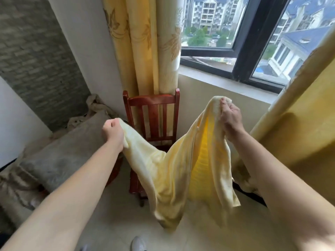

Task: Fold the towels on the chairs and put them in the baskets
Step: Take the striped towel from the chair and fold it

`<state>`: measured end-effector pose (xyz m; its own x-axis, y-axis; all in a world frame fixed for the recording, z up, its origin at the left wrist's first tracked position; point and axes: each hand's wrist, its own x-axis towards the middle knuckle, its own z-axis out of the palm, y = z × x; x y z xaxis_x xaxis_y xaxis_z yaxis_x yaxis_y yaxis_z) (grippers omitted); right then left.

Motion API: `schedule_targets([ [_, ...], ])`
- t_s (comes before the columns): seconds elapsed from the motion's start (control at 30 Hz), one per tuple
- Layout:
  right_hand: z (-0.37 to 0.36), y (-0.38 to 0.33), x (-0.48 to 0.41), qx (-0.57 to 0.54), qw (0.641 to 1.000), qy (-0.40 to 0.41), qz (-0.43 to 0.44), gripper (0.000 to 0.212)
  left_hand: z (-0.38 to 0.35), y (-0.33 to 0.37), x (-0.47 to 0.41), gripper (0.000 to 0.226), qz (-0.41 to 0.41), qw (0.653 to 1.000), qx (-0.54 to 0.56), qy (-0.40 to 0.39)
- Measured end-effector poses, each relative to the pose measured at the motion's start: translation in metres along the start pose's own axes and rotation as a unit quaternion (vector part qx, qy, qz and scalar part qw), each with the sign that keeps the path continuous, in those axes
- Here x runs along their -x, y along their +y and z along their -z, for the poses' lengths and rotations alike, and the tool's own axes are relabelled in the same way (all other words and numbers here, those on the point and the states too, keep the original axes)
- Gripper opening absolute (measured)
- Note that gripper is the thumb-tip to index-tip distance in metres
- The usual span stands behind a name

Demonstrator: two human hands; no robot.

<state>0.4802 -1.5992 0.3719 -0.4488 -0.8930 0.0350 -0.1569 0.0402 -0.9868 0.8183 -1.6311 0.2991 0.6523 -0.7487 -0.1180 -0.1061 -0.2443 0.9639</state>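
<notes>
Both hands are up & well apart, w/ the towel [172, 169] slung between them in front of the chair [152, 113]. The left hand [112, 132] is a fist clamped on one top corner. The right hand [231, 116], held higher, grips the other corner in curled fingers.

The towel's top edge sags in a V between the hands. Its bottom edge hangs free above the floor [116, 214], uneven, lowest on the left side. It hides the chair seat; can't tell if they touch.

Open floor lies under the towel & between the arms. A grey cushion [68, 151] hems it on the left, a yellow curtain [299, 124] on the right. The chair back sits tight vs. a 2nd curtain [145, 42], beside the wall under the window [244, 42].

- Towel: pale yellow, soft terry, deep folds, w/ a brighter ribbed yellow inside the middle fold.
- Chair: dark red glossy wood, vertical slats.
- 2nd curtain: pleated, leaf print.
- Floor: pale, smooth.
- Cushion: velvety, rounded.
</notes>
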Motion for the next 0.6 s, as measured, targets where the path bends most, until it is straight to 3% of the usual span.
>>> schedule_targets([
  [0.17, -0.006, -0.019, -0.010, -0.022, 0.997, 0.002, 0.069, 0.036, -0.003, 0.087, -0.035, 0.027, -0.168, 0.985, -0.025, 0.037],
  [0.3, -0.021, -0.027, -0.017, -0.059, 0.997, 0.000, 0.053, 0.023, -0.011, 0.068, -0.060, 0.028, -0.160, 0.972, -0.167, 0.032],
  [0.4, -0.034, -0.022, -0.017, -0.039, 0.998, -0.027, 0.030, 0.025, -0.029, 0.005, -0.069, 0.054, -0.029, 0.959, -0.271, -0.081],
  [0.47, -0.046, -0.012, -0.016, -0.017, 0.998, -0.054, 0.007, 0.024, -0.045, -0.039, -0.066, 0.059, 0.085, 0.937, -0.288, -0.178],
  [0.53, -0.052, 0.002, -0.012, 0.017, 0.996, -0.082, -0.009, 0.021, -0.057, -0.073, -0.048, 0.062, 0.234, 0.914, -0.179, -0.280],
  [0.6, -0.057, 0.021, -0.008, 0.072, 0.992, -0.106, -0.015, 0.019, -0.073, -0.097, -0.027, 0.062, 0.353, 0.866, -0.089, -0.342],
])
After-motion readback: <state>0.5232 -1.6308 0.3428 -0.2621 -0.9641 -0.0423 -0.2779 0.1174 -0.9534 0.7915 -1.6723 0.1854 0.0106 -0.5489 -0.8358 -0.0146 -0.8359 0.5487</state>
